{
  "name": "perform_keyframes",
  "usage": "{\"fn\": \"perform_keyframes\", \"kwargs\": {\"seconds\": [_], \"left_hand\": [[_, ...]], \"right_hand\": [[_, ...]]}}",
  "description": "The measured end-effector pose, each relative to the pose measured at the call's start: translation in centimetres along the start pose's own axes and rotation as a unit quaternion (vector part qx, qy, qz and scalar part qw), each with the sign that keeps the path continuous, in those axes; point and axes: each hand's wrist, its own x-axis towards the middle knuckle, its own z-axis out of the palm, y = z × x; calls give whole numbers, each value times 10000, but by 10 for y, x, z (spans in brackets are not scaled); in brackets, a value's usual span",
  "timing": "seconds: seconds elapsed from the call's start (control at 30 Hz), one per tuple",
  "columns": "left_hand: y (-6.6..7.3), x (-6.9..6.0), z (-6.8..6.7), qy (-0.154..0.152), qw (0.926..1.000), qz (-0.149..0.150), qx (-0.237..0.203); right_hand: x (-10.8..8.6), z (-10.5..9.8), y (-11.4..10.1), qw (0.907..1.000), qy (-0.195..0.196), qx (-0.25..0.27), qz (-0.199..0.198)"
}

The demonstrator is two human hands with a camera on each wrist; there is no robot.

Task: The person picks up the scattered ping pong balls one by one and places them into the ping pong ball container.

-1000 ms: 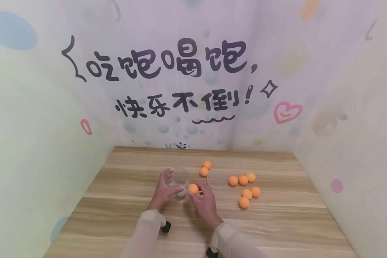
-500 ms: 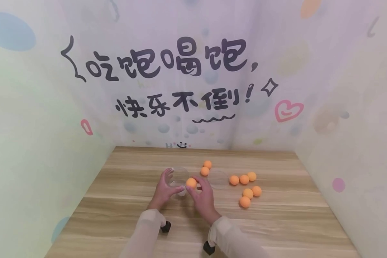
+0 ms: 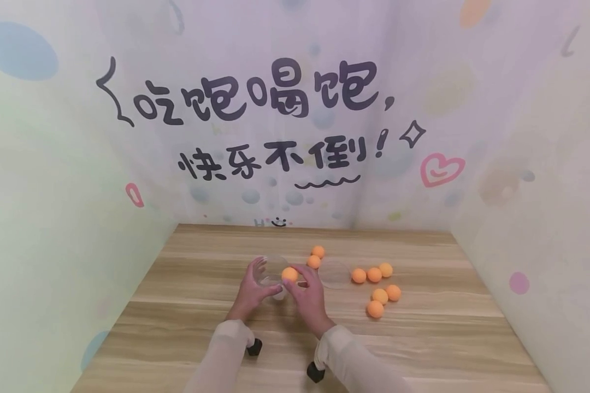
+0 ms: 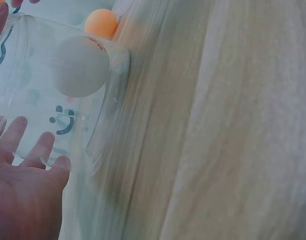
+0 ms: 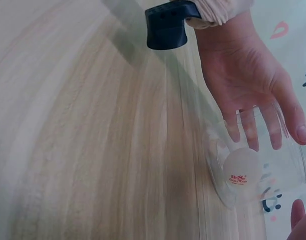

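My left hand (image 3: 251, 288) holds a clear plastic jar (image 3: 273, 268), fingers round its far side and thumb in front. A white ping-pong ball (image 4: 81, 66) with red print lies inside, near the jar's base. Between the fingertips of my right hand (image 3: 308, 297) is an orange ping-pong ball (image 3: 289, 274), right by the jar's upper right rim; whether it touches the rim I cannot tell. In the right wrist view the left hand (image 5: 243, 75) shows round the jar, while only a few right fingers (image 5: 298, 215) appear at the lower right edge.
A clear round lid or dish (image 3: 334, 274) lies right of the hands. Two orange balls (image 3: 314, 262) sit just behind it, and several more orange balls (image 3: 374, 274) are grouped to its right. Printed walls enclose the wooden table (image 3: 201, 240) at the back and sides.
The right hand has carried the orange ball slightly left and up, closer to the jar's rim. The left hand and the jar stay almost in place.
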Motion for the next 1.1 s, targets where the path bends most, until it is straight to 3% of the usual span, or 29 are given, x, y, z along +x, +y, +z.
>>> {"fn": "perform_keyframes", "kwargs": {"seconds": [0.07, 0.2, 0.5, 0.87, 1.1], "left_hand": [[-11, 4, 1, 48, 10000, 19, 43], [-14, 4, 1, 120, 9998, 124, 120], [-16, 2, 1, 136, 9997, -39, 195], [-16, 4, 1, 108, 9999, 52, 92], [-13, 3, 3, 122, 9996, -69, 241]], "right_hand": [[3, 2, 7, 9998, -20, 33, 188], [8, 5, 15, 9987, -100, 62, 489], [14, 9, 14, 9971, -317, -197, 669], [18, 14, 16, 9942, -399, -393, 913], [21, 17, 13, 9911, -463, -494, 1146]]}}
